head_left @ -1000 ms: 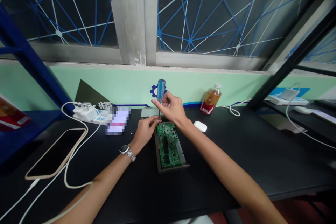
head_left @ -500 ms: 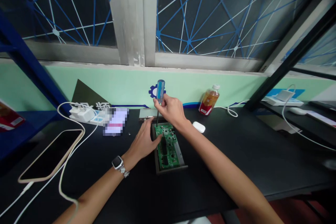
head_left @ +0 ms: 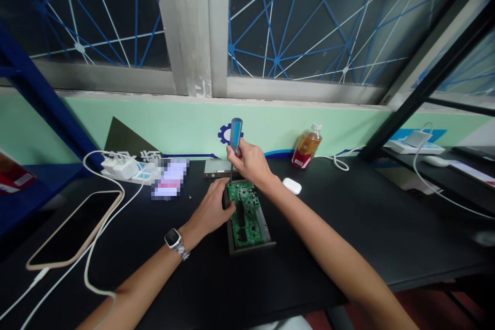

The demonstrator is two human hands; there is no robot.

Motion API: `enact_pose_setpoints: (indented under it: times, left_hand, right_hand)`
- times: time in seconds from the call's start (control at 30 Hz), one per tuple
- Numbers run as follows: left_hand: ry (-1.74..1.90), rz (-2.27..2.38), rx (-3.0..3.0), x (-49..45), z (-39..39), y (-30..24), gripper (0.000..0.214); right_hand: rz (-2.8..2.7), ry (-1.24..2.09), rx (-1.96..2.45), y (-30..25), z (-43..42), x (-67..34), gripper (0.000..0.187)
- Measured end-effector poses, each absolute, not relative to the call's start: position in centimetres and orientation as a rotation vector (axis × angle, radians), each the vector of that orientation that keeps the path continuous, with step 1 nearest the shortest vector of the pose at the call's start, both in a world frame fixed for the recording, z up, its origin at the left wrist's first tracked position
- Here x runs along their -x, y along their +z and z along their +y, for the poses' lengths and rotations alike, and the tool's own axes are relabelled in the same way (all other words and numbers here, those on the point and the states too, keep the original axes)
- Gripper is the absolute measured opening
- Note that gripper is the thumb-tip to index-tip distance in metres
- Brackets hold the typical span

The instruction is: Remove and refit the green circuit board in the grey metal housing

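A green circuit board [head_left: 244, 212] lies in a dark open case [head_left: 249, 247] on the black desk [head_left: 348, 237]. My right hand [head_left: 250, 163] grips a blue-handled screwdriver [head_left: 235, 136] held upright, its tip down at the board's far left corner. My left hand [head_left: 212, 209], with a watch at the wrist, rests against the case's left edge and holds it steady.
A phone [head_left: 73, 229] on a white cable lies at the left, next to a power strip with chargers [head_left: 124, 167]. A grey metal plate [head_left: 215, 167] sits behind the case. White earbud case [head_left: 291, 185] and a drink bottle [head_left: 307, 145] stand to the right.
My left hand drew back from the screwdriver tip to the left edge of the case. The screwdriver stayed upright over the board's far corner.
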State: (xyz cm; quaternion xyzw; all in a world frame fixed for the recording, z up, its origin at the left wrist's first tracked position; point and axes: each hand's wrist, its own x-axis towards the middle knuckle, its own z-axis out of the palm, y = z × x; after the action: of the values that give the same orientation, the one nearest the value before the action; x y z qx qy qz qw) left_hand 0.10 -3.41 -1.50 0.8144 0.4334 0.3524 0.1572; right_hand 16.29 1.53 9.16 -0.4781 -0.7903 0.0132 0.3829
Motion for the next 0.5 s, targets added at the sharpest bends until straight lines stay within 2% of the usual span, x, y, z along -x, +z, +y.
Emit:
enact_pose_setpoints:
  times: [0.1, 0.27, 0.5]
  left_hand:
    - [0.988, 1.245, -2.336, 0.0, -3.5, -1.5, 0.058]
    - [1.074, 1.217, -2.293, 0.2, -2.6, -0.8, 0.053]
    - [1.164, 0.956, -2.035, -0.1, 0.2, 1.4, 0.04]
  right_hand:
    - [-2.04, 0.103, 1.166, 9.0, 1.5, -16.3, 0.021]
    - [-2.029, 0.28, 1.07, 8.9, 1.6, -16.8, 0.031]
    - [-1.884, 0.863, 0.913, 8.9, 2.2, -17.5, 0.038]
